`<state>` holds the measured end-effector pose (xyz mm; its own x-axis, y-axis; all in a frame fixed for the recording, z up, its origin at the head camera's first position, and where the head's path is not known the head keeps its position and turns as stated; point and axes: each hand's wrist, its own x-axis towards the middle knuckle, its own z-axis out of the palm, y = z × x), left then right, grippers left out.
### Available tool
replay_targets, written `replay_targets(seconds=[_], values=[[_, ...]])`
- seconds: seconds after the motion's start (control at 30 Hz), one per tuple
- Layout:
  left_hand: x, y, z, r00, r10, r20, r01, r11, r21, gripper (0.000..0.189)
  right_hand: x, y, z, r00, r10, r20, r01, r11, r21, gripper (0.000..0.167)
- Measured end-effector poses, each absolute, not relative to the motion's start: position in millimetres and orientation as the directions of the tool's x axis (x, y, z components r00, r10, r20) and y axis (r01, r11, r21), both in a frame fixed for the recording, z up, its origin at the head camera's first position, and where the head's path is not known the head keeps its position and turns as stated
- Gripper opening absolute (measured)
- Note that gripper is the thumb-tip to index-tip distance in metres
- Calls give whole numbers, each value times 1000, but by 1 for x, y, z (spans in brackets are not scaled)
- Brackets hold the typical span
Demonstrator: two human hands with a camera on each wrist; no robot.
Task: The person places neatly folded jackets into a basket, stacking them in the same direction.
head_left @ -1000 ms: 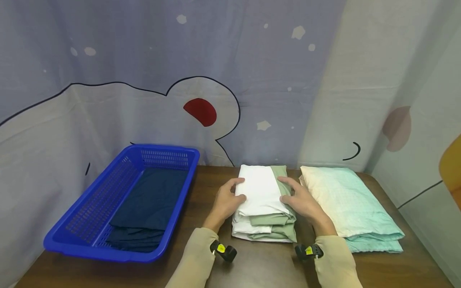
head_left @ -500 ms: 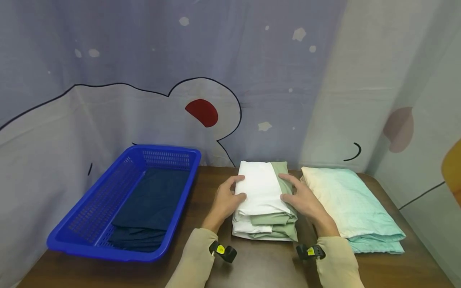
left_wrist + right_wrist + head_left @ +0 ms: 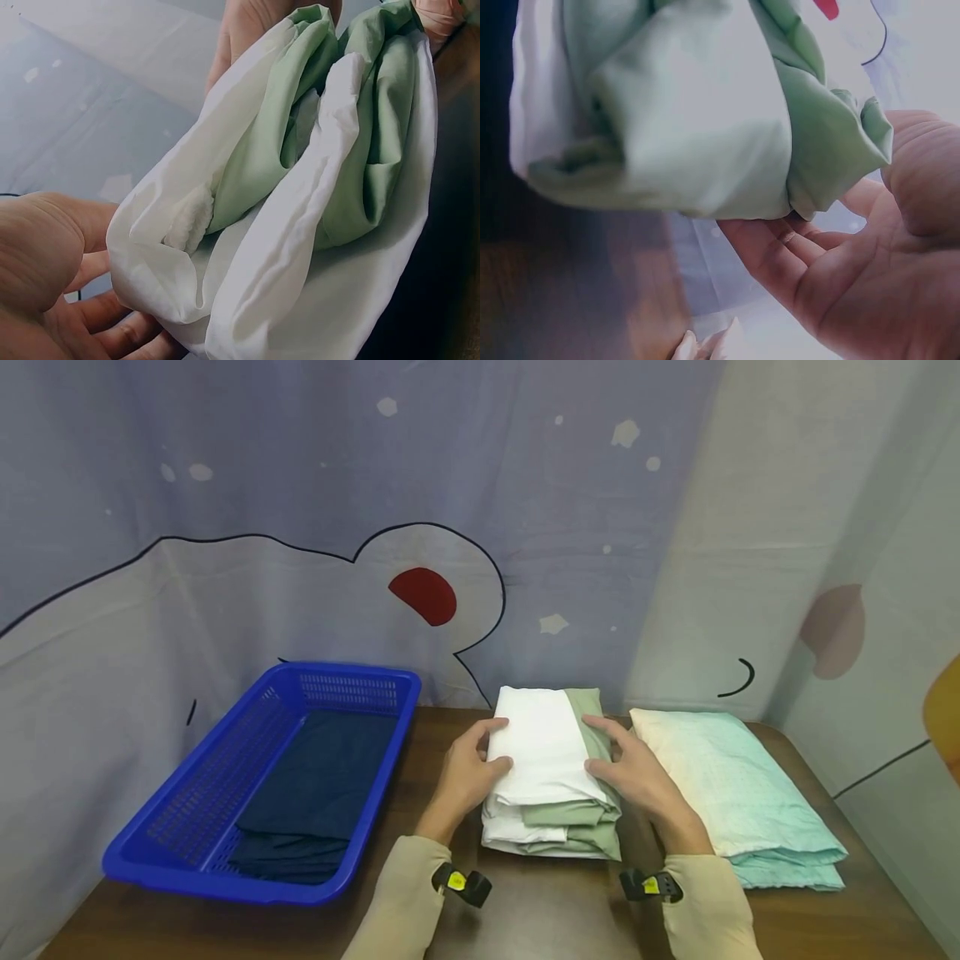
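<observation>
A thick folded white-and-green cloth point(image 3: 536, 743) lies between my two hands in the middle of the wooden table, its layered folds facing me. My left hand point(image 3: 467, 777) holds its left side, thumb at the upper edge and fingers down along the side. On the opposite side, my right hand point(image 3: 643, 781) grips the green border in the same way. The left wrist view shows the layered green folds point(image 3: 247, 172) end-on, with fingers beside and partly under the white outer layer. In the right wrist view, fingers point(image 3: 769, 259) reach beneath the green fabric point(image 3: 705, 127).
To the left stands a blue plastic basket point(image 3: 161, 793) with folded dark navy cloth point(image 3: 322, 768) inside. A folded cream-to-mint cloth point(image 3: 738, 785) lies on the right, close to my right hand. A printed curtain point(image 3: 570, 527) hangs behind the wooden table point(image 3: 540, 902).
The far end of the white-and-green cloth has risen slightly, and my hands have moved a little up and away with it. The basket and the mint cloth stay where they were.
</observation>
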<state>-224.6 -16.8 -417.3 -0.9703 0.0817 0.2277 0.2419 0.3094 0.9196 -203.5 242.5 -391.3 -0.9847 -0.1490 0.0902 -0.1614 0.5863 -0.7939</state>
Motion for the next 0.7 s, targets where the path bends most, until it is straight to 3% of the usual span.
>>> replay_targets(seconds=[0.7], values=[[-213, -28, -392, -962, 76, 262, 272, 314, 910, 56, -195, 236, -376, -975, -185, 123, -201, 494, -846, 67]])
